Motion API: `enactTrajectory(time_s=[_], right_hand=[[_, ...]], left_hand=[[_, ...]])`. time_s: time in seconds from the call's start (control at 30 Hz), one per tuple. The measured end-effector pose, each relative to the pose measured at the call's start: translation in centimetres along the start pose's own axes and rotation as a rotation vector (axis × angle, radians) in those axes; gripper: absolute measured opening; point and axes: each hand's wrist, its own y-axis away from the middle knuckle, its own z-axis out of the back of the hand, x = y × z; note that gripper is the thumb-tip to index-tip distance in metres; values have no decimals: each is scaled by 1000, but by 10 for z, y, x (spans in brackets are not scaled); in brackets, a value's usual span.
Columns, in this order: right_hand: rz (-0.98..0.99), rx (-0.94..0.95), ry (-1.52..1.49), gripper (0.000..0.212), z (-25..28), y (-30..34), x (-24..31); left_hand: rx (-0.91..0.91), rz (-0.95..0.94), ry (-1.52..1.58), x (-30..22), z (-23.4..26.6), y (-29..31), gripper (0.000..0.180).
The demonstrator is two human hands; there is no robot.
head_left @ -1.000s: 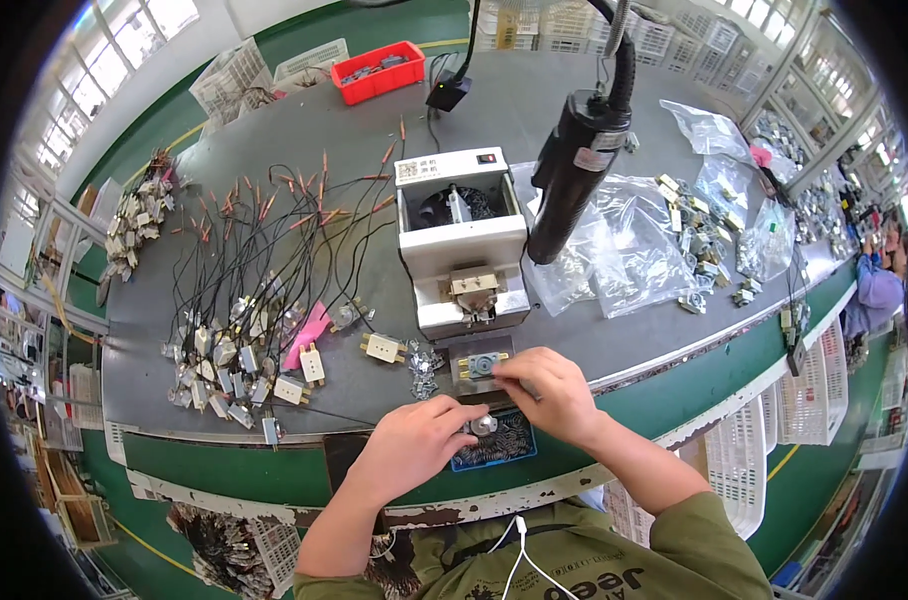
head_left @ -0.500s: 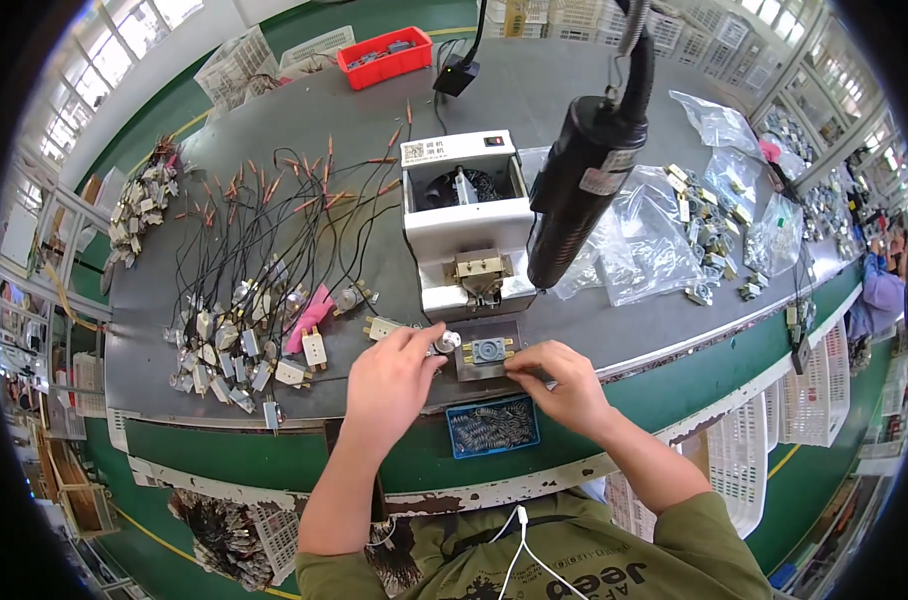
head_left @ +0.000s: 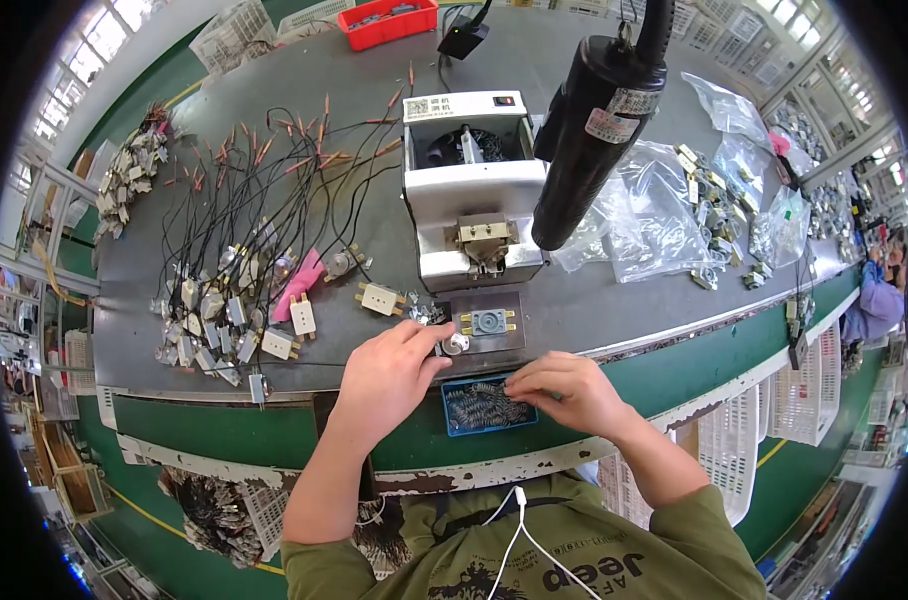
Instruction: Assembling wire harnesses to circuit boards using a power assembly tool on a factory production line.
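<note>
One rounded silvery part (head_left: 457, 345), coiled metal springs (head_left: 479, 409)

By the worktop's (head_left: 614, 315) front edge are one left hand (head_left: 387, 374), one right hand (head_left: 574, 390), one blue tray (head_left: 474, 433) of uncountable springs (head_left: 489, 405), one plate (head_left: 499, 343), one grey part (head_left: 489, 321) and one round part (head_left: 457, 344). Farther back are one machine (head_left: 474, 190) and one tool (head_left: 596, 140); by the far edge, one red bin (head_left: 394, 36) and one black box (head_left: 462, 41).

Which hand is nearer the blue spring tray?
Right. The right hand is at the far right corner of the blue spring tray; the left hand is apart, to its left.
</note>
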Motion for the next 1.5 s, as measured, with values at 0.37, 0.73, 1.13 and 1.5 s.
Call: enactTrajectory(time_s=[0.37, 0.73, 1.13, 1.5], right_hand=[[-355, 14, -703, 34, 4, 11, -5], [-473, -351, -487, 22, 14, -3, -12], [-95, 88, -228, 16, -11, 4, -2], [-38, 58, 43, 19, -13, -2, 2]], left_hand=[[-1, -47, 18, -3, 2, 0, 35], [25, -6, 25, -5, 1, -1, 36], [33, 11, 9, 0, -1, 1, 36], [-21, 1, 2, 6, -1, 8, 33]])
